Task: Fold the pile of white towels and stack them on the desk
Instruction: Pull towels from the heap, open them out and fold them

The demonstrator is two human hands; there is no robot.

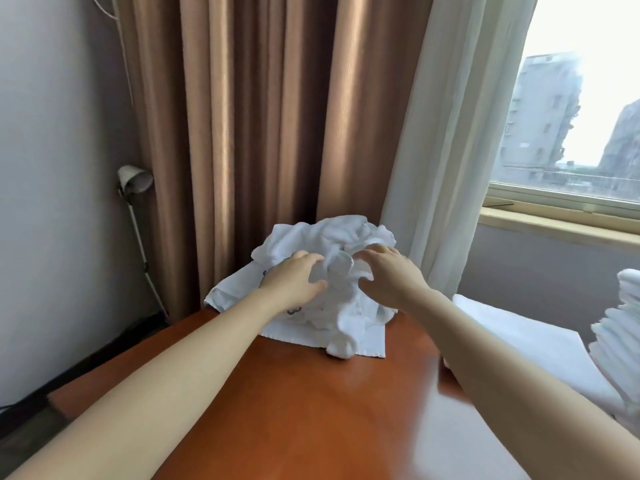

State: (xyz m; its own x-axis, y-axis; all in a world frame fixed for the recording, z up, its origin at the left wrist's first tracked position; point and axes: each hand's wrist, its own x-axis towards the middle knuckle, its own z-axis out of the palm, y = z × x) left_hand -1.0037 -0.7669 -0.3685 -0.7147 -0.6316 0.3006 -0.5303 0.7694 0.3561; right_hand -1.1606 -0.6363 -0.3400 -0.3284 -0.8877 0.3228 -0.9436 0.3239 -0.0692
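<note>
A crumpled pile of white towels [325,240] sits at the far end of the reddish-brown desk [311,410]. Beneath it a flat white towel [367,342] with a blue mark lies spread on the wood. My left hand [294,275] reaches into the left side of the pile, fingers curled into the cloth. My right hand [388,271] comes in from the right, with fingers and thumb bent round a fold of the same top towel. Both forearms stretch across the desk.
Brown curtains [259,116] hang right behind the pile, with a white sheer curtain [450,150] and a window to the right. A lamp [133,181] stands at the left wall. At the right lie a white bed [519,334] and stacked white towels [623,341].
</note>
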